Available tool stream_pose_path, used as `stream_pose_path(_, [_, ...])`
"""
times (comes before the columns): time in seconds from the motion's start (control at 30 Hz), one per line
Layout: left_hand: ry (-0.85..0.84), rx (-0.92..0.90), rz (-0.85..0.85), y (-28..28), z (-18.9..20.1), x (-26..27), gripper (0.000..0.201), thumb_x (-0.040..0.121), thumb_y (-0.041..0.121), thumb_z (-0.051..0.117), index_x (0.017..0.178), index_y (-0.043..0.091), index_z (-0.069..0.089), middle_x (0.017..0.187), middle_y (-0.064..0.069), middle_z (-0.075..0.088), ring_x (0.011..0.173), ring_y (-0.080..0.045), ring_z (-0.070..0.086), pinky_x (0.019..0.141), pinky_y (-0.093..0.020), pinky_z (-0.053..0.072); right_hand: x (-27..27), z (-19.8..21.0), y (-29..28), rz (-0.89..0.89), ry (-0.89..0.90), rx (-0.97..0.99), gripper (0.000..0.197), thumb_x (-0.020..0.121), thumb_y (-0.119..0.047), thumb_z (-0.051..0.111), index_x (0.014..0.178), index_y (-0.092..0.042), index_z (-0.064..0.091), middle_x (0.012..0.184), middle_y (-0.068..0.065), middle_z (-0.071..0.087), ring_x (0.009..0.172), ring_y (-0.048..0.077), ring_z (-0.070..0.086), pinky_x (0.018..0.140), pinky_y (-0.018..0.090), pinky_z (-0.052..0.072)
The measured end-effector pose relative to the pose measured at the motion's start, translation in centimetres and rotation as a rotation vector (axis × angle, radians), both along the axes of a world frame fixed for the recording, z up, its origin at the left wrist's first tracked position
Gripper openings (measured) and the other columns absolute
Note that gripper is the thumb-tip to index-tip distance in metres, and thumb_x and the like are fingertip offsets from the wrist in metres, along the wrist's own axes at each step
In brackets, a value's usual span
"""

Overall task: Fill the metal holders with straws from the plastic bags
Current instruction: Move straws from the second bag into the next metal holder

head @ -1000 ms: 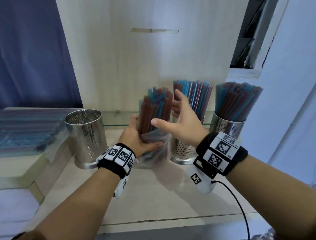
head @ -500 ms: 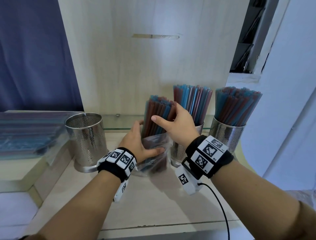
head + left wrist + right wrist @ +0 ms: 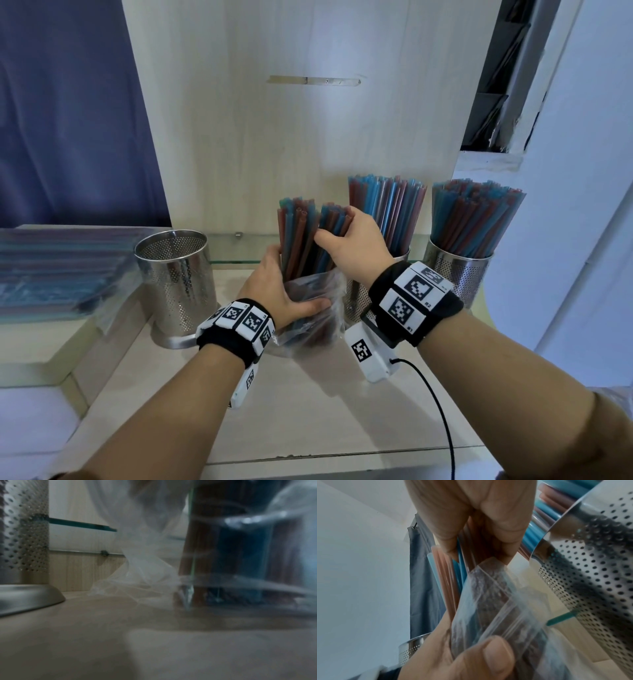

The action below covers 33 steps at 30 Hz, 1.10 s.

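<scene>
My right hand (image 3: 352, 240) is clamped on a clump of straws (image 3: 305, 236) at centre frame; my left hand (image 3: 277, 291) grips the plastic bag (image 3: 308, 308) around their lower ends, standing on the bench (image 3: 308, 411). If I pull while the bag is squeezed tight, I think it may lift too, or loose straws may spill. The empty holder (image 3: 176, 284) waits at left; two full holders (image 3: 459, 274) crowd my right wrist, so an elbow swing could topple one.
</scene>
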<state>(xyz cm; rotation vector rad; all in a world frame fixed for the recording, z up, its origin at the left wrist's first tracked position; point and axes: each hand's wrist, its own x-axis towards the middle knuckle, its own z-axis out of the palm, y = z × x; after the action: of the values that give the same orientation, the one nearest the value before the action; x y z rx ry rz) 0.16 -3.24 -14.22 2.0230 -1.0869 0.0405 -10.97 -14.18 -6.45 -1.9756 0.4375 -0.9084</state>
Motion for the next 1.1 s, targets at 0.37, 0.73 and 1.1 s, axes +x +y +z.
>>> stream_pose_path(0.37, [-0.021,0.018,0.0,-0.2,-0.1,0.1,0.113,0.051,0.058,0.088,0.139,0.019,0.028,0.128,-0.001,0.055,0.116,-0.019,0.056,0.095,-0.028,0.046,0.3,0.9,-0.2,-0.058,-0.054,0.065,0.016,0.087,-0.012,0.069,0.086,-0.026,0.061,0.089,0.003,0.071,0.085,0.018,0.069,0.078,0.03,0.058])
stream_pose_path(0.73, [-0.038,-0.002,-0.013,-0.3,-0.4,0.4,0.113,0.05,0.061,0.087,0.138,0.02,0.029,0.128,0.001,0.056,0.115,-0.017,0.057,0.096,-0.024,0.044,0.8,2.1,-0.4,-0.018,-0.172,0.312,0.017,0.095,-0.006,0.057,0.089,-0.021,0.061,0.079,-0.001,0.06,0.076,0.014,0.06,0.081,0.029,0.052])
stream_pose_path(1.1, [-0.047,0.027,-0.003,-0.6,-0.6,0.8,0.115,0.051,0.065,0.085,0.139,0.022,0.026,0.129,0.0,0.056,0.117,-0.019,0.057,0.098,-0.029,0.045,0.4,6.1,-0.9,0.051,-0.346,0.232,0.015,0.098,-0.003,0.05,0.093,-0.017,0.052,0.078,0.002,0.053,0.063,0.014,0.055,0.072,0.033,0.051])
